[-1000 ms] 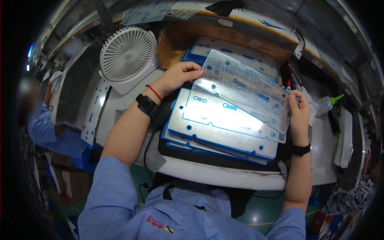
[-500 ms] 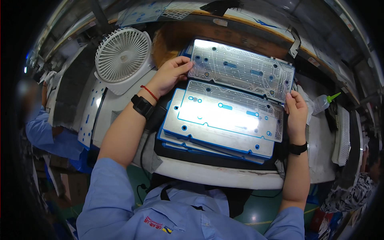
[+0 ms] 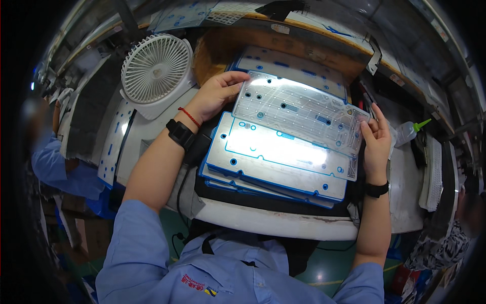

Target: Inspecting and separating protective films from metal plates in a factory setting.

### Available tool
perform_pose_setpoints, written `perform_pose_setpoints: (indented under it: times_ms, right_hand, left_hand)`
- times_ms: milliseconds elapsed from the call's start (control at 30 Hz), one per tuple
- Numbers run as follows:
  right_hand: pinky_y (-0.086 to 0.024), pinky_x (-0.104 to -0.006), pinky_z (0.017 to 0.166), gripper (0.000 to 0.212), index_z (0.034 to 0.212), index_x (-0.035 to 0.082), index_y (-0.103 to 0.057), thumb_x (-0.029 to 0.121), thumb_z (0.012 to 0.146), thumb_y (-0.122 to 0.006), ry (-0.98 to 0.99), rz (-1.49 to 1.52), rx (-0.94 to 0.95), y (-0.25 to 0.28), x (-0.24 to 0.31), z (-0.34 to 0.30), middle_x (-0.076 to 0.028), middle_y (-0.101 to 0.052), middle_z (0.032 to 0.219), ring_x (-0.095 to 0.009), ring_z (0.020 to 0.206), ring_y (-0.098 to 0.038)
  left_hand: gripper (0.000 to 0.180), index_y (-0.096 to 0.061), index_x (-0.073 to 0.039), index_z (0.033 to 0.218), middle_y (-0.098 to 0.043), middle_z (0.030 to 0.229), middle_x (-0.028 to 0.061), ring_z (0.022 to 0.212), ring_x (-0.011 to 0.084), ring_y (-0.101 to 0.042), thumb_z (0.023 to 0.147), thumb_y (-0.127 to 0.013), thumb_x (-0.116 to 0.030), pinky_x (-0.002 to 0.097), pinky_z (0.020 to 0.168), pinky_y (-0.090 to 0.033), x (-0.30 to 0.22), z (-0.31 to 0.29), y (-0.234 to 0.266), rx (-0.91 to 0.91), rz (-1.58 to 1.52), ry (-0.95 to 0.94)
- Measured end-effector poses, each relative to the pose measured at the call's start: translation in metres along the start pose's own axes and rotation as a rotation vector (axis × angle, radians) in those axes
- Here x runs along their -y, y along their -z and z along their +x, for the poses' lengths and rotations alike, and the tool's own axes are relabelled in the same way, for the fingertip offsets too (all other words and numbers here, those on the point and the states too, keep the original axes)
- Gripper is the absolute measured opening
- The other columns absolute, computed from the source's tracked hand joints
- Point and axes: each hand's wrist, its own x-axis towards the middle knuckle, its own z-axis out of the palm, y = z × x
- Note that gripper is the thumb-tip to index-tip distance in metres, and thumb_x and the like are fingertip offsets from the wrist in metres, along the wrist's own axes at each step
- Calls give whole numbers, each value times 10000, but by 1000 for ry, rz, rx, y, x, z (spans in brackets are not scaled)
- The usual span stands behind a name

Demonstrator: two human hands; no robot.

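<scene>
Between my two hands is a clear plastic panel (image 3: pixel 298 111), rectangular, dotted with small points and pierced by several dark-rimmed holes. It is tilted and catches the light along its upper left. My left hand (image 3: pixel 218 95) pinches its upper left corner between thumb and fingers. At the right end, my right hand (image 3: pixel 375 144) grips the edge, thumb on top and index finger pointing up. Below the panel lies a stack of silver metal plates (image 3: pixel 276 175) with blue edges. Another clear sheet (image 3: pixel 253 142) rests on the top plate, partly covered by the held panel and washed out by glare.
More blue-edged plates (image 3: pixel 329 81) lie behind, against a wooden board (image 3: pixel 324 50). A white fan (image 3: pixel 157 71) stands at the left. On the right is a clear squeeze bottle (image 3: pixel 406 133) with a green nozzle. A co-worker's blue sleeve (image 3: pixel 50 164) shows at far left.
The held panel has come down and toward me, now overlapping the lower sheet's upper part. Plates behind it have come into view. My right index finger has straightened upward.
</scene>
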Motion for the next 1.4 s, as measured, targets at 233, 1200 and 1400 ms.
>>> perform_pose_setpoints:
  times_ms: [233, 1200, 1400]
  right_hand:
    - [-419, -179, 661, 342, 1224, -41, -481, 1, 890, -543, -34, 21, 7, 10, -11, 2, -34, -594, 915, -55, 747, -528]
    - [-406, -207, 714, 211, 1031, -9, -609, 161, 910, -574, -220, -368, 331, 11, -19, 1, -1, -593, 900, -66, 775, -504]
    - [-387, -178, 669, 128, 944, 27, -589, 147, 928, -550, -135, -212, 219, 6, -10, -1, 31, -569, 826, -39, 736, -491]
  left_hand:
    - [295, -569, -28, 1147, -631, 1011, 38, 874, 93, -589, 978, -455, -241, 249, 804, -476, 1, 0, 1, 66, 27, 69]
    - [622, -107, -13, 1452, -500, 1307, 175, 950, 172, -591, 973, -445, -223, 270, 814, -479, -6, 0, -1, -135, -76, -27]
    - [475, -339, -21, 1386, -634, 991, 78, 880, 141, -592, 981, -429, -252, 267, 798, -461, -6, -1, 0, -73, -41, -21]
